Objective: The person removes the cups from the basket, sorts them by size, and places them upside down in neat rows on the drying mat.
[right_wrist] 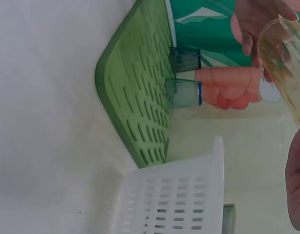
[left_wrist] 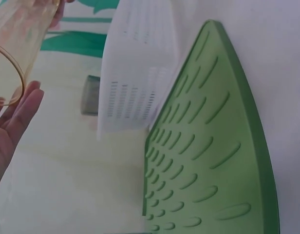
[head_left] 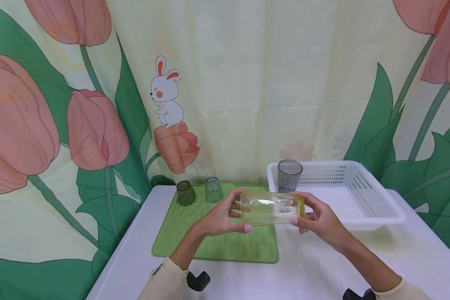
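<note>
A clear yellow-tinted drinking glass (head_left: 271, 208) lies on its side in the air, held between both hands above the green draining mat (head_left: 240, 248). My left hand (head_left: 221, 214) holds its open end, thumb below and fingers at the far side. At the thicker yellow base, my right hand (head_left: 318, 216) pinches with thumb and fingers. The left wrist view shows the glass's round rim (left_wrist: 13, 66) beside the left fingers. Part of the glass (right_wrist: 286, 61) runs out of the right wrist view.
A dark small glass (head_left: 186, 193) and a pale bluish one (head_left: 213, 190) stand on the mat's back left. The white perforated basket (head_left: 375, 214) sits at the right, with a taller grey glass (head_left: 289, 175) at its left end. A printed curtain (head_left: 232, 104) hangs behind the white table (head_left: 303, 266).
</note>
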`<state>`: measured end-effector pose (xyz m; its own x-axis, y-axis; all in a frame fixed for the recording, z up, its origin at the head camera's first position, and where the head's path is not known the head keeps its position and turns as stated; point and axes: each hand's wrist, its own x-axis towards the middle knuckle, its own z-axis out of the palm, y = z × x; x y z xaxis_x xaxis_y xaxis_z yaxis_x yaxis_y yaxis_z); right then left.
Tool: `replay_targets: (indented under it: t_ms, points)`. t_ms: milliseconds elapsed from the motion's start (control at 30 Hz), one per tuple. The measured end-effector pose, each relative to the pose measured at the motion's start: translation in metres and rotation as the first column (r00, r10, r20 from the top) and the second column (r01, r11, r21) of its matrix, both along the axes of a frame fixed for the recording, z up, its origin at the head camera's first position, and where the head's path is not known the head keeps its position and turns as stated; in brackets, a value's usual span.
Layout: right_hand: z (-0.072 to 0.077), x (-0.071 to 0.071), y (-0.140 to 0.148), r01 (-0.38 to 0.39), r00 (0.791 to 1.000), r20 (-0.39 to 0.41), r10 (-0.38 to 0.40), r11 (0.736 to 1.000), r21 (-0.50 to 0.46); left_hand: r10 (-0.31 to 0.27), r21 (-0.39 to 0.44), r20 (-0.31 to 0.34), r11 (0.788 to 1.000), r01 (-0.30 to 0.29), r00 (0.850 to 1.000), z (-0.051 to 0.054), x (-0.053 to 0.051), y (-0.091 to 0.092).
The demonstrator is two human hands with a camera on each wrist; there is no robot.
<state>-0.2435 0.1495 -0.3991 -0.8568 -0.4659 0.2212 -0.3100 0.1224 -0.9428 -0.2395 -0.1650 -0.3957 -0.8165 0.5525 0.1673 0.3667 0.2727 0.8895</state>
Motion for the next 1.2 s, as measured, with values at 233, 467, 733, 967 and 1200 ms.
replay_targets:
  t_ms: [233,467,733,967,1200]
  points:
    - [0.003,-0.001,-0.004,-0.018,1.000,-0.014,0.018,1.000,-0.020,0.000,0.006,0.006,1.000,0.000,1.000,-0.002,0.002,-0.004]
    - [0.003,-0.003,-0.008,-0.051,0.999,-0.021,0.050,0.998,-0.047,0.013,0.002,0.001,1.000,-0.013,1.000,-0.004,0.004,-0.009]
    - [0.004,-0.004,-0.013,-0.070,0.997,-0.014,0.070,0.996,-0.061,0.023,-0.001,0.010,1.000,-0.023,1.000,-0.008,0.007,-0.014]
    - [0.005,-0.006,-0.019,-0.086,0.996,-0.012,0.086,0.993,-0.076,0.037,0.003,0.037,0.999,-0.037,0.999,-0.012,0.009,-0.018]
    - [0.008,-0.006,-0.026,-0.093,0.996,-0.006,0.093,0.993,-0.070,0.065,-0.015,0.055,0.998,-0.064,0.996,-0.013,0.013,-0.024]
